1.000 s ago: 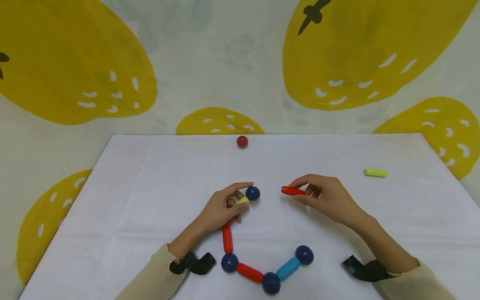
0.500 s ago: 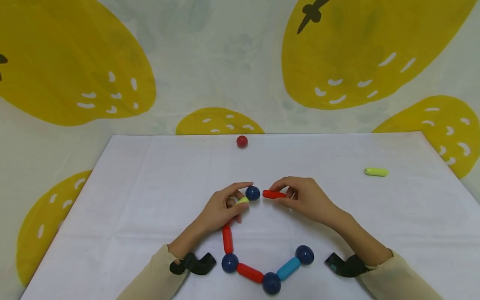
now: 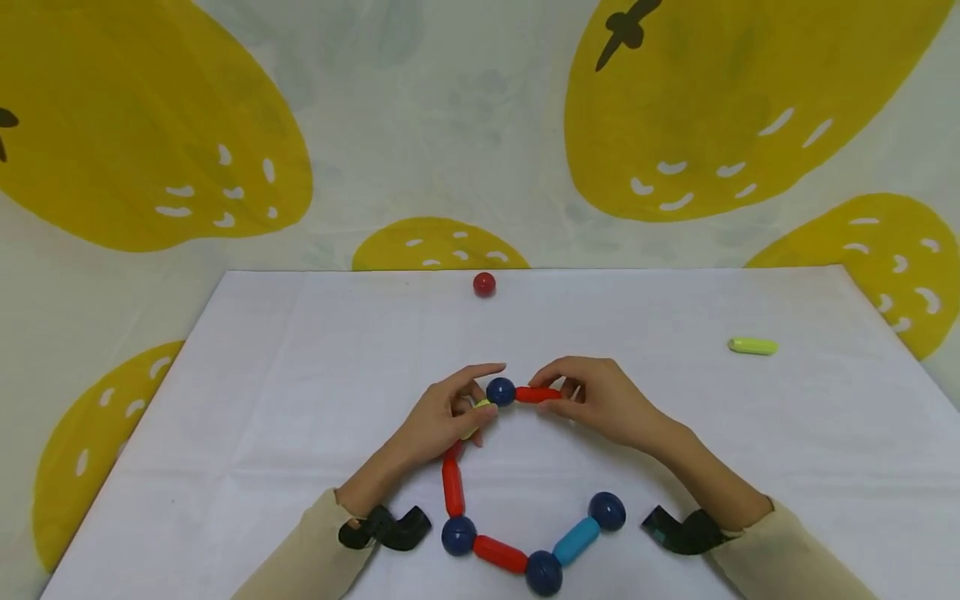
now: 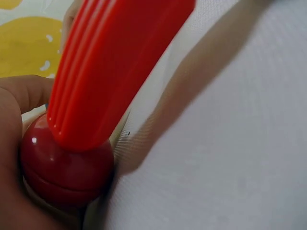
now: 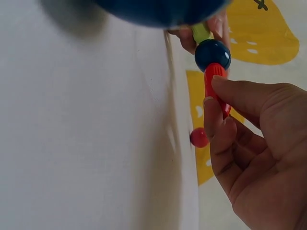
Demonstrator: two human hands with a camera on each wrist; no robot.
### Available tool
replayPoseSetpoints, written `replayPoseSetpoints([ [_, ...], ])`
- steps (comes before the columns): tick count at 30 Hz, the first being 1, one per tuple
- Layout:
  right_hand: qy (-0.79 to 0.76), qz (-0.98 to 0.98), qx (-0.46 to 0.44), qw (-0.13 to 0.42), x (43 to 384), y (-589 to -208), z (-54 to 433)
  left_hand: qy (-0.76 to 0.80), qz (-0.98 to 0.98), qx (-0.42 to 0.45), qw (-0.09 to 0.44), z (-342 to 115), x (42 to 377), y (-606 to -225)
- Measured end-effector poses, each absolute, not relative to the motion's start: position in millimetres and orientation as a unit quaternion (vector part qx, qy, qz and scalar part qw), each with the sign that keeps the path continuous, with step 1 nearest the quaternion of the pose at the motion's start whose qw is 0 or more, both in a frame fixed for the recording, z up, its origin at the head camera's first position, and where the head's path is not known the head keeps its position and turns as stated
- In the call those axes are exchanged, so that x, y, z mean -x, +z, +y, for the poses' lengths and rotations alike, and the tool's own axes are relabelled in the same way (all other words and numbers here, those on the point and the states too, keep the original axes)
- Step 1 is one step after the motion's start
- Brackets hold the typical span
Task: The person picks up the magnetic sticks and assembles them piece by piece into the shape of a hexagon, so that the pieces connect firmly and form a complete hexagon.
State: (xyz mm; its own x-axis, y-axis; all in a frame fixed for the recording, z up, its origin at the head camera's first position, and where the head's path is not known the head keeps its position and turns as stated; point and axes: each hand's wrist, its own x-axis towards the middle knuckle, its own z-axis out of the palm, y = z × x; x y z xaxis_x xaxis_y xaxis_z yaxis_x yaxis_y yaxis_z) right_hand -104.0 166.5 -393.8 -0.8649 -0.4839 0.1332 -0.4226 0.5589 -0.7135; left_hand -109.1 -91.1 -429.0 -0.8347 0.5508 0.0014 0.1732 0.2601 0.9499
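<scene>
My left hand [image 3: 442, 417] pinches a yellow-green rod [image 3: 477, 421] between thumb and fingers, its index finger stretched out above a dark blue ball [image 3: 501, 392] on the rod's end. In my right hand [image 3: 600, 398] a red rod [image 3: 537, 394] is pinched, its tip touching that blue ball. Under the left hand, a dark red ball [image 4: 67, 165] joins the yellow-green rod's chain to another red rod [image 3: 453, 487]. From there the chain curves on through a blue ball [image 3: 459, 535], a red rod [image 3: 500, 553], a blue ball [image 3: 543, 572] and a light blue rod [image 3: 576, 542].
A blue ball [image 3: 607, 511] ends the chain near the right forearm. One loose red ball [image 3: 484, 284] lies at the table's back edge. A loose yellow-green rod [image 3: 753, 346] lies at the back right of the white table [image 3: 315, 333].
My right hand has moved left with the red rod until its tip meets the blue ball. The held end of the chain has shifted slightly; the left hand stays nearly still.
</scene>
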Motion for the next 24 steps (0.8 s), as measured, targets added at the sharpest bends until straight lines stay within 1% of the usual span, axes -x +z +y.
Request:
replayPoseSetpoints([
  [8, -0.393, 0.878, 0.268, 0.050, 113.7, -386.0, 154.4, 0.578, 0.770, -0.203, 0.178, -95.0, 112.6, -426.0],
  [14, -0.397, 0.870, 0.284, 0.068, 121.9, -382.5, 146.0, 0.588, 0.766, -0.195, 0.171, -98.3, 115.4, -425.0],
  [18, -0.400, 0.865, 0.294, 0.079, 127.8, -380.0, 139.5, 0.586, 0.773, -0.189, 0.154, -99.9, 116.0, -425.2],
  [24, -0.401, 0.858, 0.306, 0.098, 137.0, -376.6, 133.3, 0.566, 0.794, -0.196, 0.105, -101.5, 116.1, -426.5],
])
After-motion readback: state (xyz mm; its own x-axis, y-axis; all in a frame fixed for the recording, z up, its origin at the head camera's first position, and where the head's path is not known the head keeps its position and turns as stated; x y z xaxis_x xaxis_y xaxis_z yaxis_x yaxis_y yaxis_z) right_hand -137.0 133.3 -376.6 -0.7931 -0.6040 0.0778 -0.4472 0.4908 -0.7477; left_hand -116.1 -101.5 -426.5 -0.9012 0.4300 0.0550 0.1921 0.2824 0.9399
